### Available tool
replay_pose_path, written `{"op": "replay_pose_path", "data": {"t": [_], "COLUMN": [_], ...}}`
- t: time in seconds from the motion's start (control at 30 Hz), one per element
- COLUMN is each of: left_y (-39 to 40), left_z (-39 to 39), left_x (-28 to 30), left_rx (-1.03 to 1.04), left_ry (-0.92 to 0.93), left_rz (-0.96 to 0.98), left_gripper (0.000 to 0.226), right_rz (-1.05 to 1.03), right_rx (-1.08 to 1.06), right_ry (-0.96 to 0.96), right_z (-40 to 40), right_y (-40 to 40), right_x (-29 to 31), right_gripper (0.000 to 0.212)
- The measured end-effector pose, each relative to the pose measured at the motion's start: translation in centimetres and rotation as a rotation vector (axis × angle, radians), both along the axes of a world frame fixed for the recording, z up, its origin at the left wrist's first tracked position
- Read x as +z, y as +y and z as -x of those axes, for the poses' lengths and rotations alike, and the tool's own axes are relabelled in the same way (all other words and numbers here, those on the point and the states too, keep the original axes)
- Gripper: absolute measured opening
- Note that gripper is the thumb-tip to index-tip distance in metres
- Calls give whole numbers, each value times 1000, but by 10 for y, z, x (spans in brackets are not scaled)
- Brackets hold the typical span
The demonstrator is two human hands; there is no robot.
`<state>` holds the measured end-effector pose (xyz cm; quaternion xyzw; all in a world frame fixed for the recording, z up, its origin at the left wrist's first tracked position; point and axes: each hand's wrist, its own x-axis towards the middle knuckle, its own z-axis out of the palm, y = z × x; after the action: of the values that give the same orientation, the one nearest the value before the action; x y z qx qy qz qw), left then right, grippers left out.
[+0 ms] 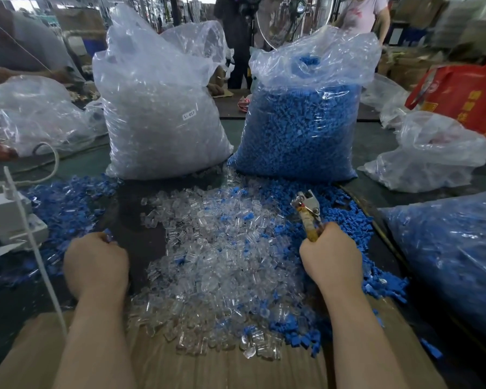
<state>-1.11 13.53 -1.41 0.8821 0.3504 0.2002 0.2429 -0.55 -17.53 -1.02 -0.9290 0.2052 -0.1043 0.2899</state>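
Observation:
A heap of small clear plastic parts (219,256) covers the middle of the table, with loose blue plastic parts (345,220) spread along its right side and more blue ones (68,197) at the left. My right hand (330,256) grips the yellow handles of a pair of metal pliers (306,210), whose jaws point up and away over the blue parts. My left hand (96,262) is curled at the left edge of the clear heap and pinches a small blue and clear piece (107,236) at its fingertips.
Two tall plastic bags stand behind the heaps, one of clear parts (163,113), one of blue parts (303,122). Another blue-filled bag (455,248) lies at right. Cardboard (208,369) lines the near edge. A white device (9,217) sits left. People stand beyond.

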Motion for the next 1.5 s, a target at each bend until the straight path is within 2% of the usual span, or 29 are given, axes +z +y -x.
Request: {"op": "replay_pose_path", "data": {"t": [0.13, 0.2, 0.27, 0.3, 0.4, 0.5, 0.67, 0.8, 1.1, 1.27, 1.37, 1.5], "left_y": [-5, -18, -37, -48, -80, -104, -118, -121, -118, -118, -119, -119], "left_z": [-3, -5, -7, -8, -5, -2, -4, -5, -7, -6, -7, -7], "left_x": [8, 19, 31, 37, 45, 40, 34, 31, 26, 26, 26, 27], "left_rx": [-22, -93, -279, -403, -772, -905, -872, -812, -690, -670, -654, -630], "left_ry": [199, 202, 162, 159, 290, 395, 256, 215, 63, -18, -83, -108], "left_rz": [-109, -161, -128, -46, 202, 185, 34, -46, 170, 181, 255, 368], "left_gripper": [43, 50, 46, 45, 61, 66, 32, 24, 7, 7, 10, 11], "right_rz": [80, 137, 172, 183, 190, 181, 172, 163, 95, 40, -5, -13], "right_rx": [-20, -19, -10, 0, 32, 39, 28, 10, -5, 57, 92, 135], "right_ry": [78, 128, 191, 221, 253, 232, 191, 175, 57, -15, -52, -154], "right_z": [1, 2, 3, 3, 2, 1, 2, 2, 0, -4, -4, -2], "right_y": [2, 3, 4, 4, 4, 4, 4, 4, 5, 6, 6, 8], "right_x": [2, 3, 4, 4, 4, 3, 4, 5, 1, -1, 0, 0], "right_gripper": [27, 37, 41, 39, 30, 23, 12, 10, 18, 15, 11, 18]}}
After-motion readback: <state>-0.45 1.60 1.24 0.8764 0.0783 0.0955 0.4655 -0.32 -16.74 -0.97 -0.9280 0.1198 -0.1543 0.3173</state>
